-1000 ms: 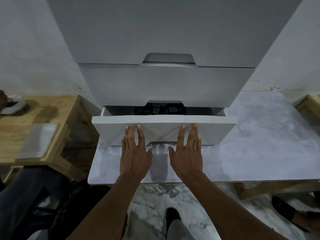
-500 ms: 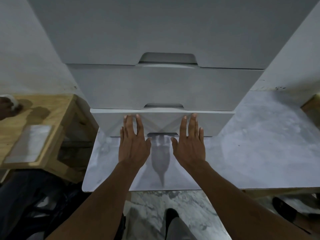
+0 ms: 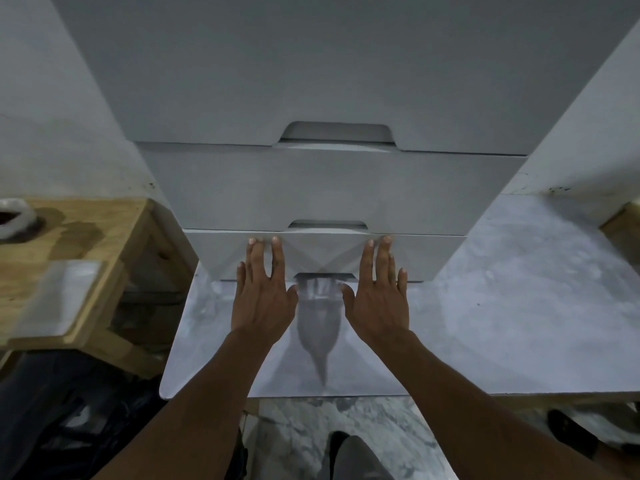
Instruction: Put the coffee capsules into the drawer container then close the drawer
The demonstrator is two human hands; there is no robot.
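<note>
A white drawer unit [image 3: 322, 74] stands on a grey marble tabletop [image 3: 502, 306]. Its bottom drawer [image 3: 325, 254] sits pushed in, its front nearly flush with the drawer above. My left hand [image 3: 261, 292] lies flat against the left half of that front, fingers straight. My right hand [image 3: 377, 292] presses flat on the right half the same way. The coffee capsules are hidden inside the drawer.
A wooden side table [image 3: 69, 258] stands to the left with a pale slab [image 3: 65, 296] on it and a white object [image 3: 14, 216] at its far edge. Another person's shoe [image 3: 571, 434] shows on the floor at lower right. White walls flank the unit.
The bottom drawer has slid in from partly open, hiding the dark capsules. Both flat hands moved forward with its front.
</note>
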